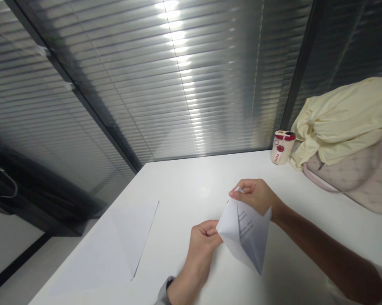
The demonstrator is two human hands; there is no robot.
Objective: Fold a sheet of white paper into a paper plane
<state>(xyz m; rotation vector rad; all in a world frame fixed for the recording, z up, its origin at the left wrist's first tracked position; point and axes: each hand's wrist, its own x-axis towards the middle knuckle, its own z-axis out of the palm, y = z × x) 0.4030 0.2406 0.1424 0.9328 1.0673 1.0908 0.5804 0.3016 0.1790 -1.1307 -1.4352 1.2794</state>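
Note:
A folded sheet of white paper [231, 228] with lines of print on it is held above the white table, between both hands. My right hand [256, 195] pinches its upper corner between thumb and fingers. At the paper's left corner, my left hand [205, 239] has its fingers closed on the edge, with the fingertips partly behind it. The paper has slanting folds, and pointed flaps stick out at its right and bottom.
White sheets [114, 245] lie flat on the left of the table [191, 178]. At the back right stand a cream and red cup [283, 148] and a pale pink bag [359, 178] with yellow cloth [346, 118] over it. Window blinds [140, 80] rise behind the table's far edge.

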